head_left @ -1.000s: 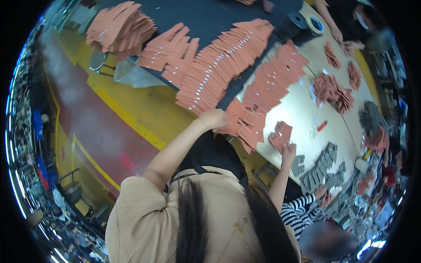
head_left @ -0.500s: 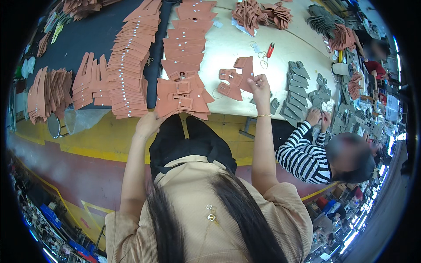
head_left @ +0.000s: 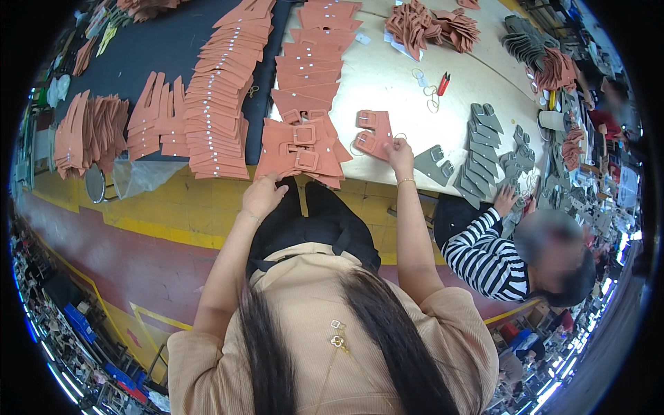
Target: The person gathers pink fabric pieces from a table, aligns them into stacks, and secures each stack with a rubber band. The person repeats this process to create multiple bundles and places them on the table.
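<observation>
A terracotta strap piece with two square buckles (head_left: 373, 123) lies on the pale table, and the fingers of my right hand (head_left: 400, 158) are closed on its right edge. To the left is a pile of similar terracotta buckled pieces (head_left: 299, 146) at the table's front edge. My left hand (head_left: 263, 196) is at the pile's lower edge, its thumb apart from the fingers; the fingertips are partly hard to make out. A grey buckled piece (head_left: 431, 163) lies just right of my right hand.
Long overlapping rows of terracotta pieces (head_left: 220, 104) run away on the left. Grey buckled pieces (head_left: 482, 149) are stacked at right, beside a person in a striped top (head_left: 487, 252). Red snips (head_left: 444, 84) and bundled terracotta pieces (head_left: 413, 28) lie farther back.
My left hand has moved right along the pile's lower edge. My right hand has come lower and nearer; two buckles show beside it where three showed before. The grey piece is now more visible.
</observation>
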`<state>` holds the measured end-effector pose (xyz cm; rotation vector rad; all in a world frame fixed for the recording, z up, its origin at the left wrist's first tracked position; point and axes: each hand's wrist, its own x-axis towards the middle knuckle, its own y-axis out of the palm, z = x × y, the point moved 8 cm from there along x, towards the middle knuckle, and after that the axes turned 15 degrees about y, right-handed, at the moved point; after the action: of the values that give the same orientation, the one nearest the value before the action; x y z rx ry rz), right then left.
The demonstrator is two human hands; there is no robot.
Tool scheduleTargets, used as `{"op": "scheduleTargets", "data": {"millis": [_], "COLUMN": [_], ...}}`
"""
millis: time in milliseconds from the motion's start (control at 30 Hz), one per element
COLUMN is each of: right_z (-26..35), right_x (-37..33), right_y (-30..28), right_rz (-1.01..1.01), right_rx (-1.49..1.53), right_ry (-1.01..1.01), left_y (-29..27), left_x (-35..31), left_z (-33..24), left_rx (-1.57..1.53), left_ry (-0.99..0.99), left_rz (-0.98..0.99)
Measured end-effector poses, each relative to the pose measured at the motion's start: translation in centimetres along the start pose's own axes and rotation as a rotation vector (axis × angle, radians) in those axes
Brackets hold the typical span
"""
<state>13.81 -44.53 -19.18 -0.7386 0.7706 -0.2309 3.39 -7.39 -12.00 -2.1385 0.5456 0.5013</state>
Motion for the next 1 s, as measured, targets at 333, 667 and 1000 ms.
{"op": "scheduleTargets", "data": {"millis": [333, 667, 1000], "right_z": [5.5, -1.5, -0.5], "right_x": [-2.6, 1.8, 1.6], "right_y": [-2.2, 0.8, 0.9], "right_rz": [-0.121, -0.172, -0.212], "right_rx": [-0.085, -0.159, -0.204], "right_ry": [-0.206, -0.086, -0.035], "left_y": [1.1, -0.3, 0.6], "left_x": [-0.3, -0.5, -0.7], "left_z": [-0.5, 1.5, 1.9], "left_rx": [0.049, 0.056, 0.018], "left_ry": [0.078, 0.100, 0.068], "left_rz": [0.114, 0.052, 0.120]}}
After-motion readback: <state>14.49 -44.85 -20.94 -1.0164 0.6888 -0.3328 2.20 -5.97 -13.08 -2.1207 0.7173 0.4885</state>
